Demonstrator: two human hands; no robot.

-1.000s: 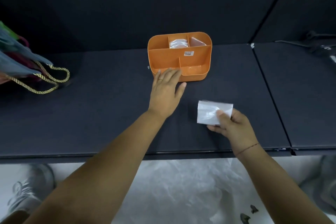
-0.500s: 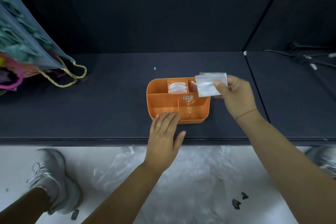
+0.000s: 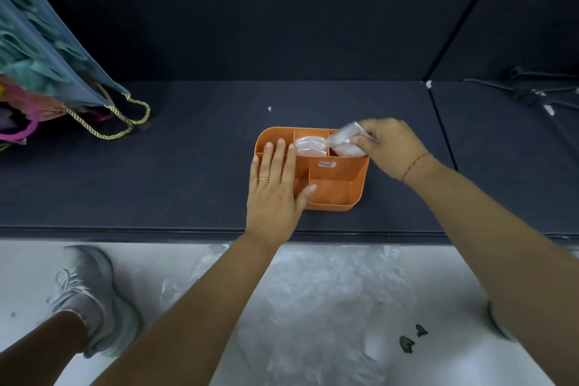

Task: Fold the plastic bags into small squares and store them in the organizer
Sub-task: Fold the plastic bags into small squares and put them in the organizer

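— Resting flat on the organizer, is that what the left hand is doing?

— Yes. It is lying palm down over the left side of it, fingers straight and apart. The fingertips are reaching the back left compartment and the thumb is pointing across the front one.

— And the right hand?

— Its fingers are curling round the top end of a folded bag and pinching it. The bag is tilting, with its lower end dipping into the back right compartment. It is blurring a bit, so I cannot tell whether anything else is lying under it.

— Is anything sitting in the middle one?

— A second folded bag is lying in the back middle compartment, just beside the one being held. The two front compartments are showing only orange plastic.

— Where is the organizer standing?

— On the dark table, near its front edge. A gift bag with rope handles is leaning at the far left, well apart. Loose plastic is lying on the floor below, and a pale shoe is showing to the left.
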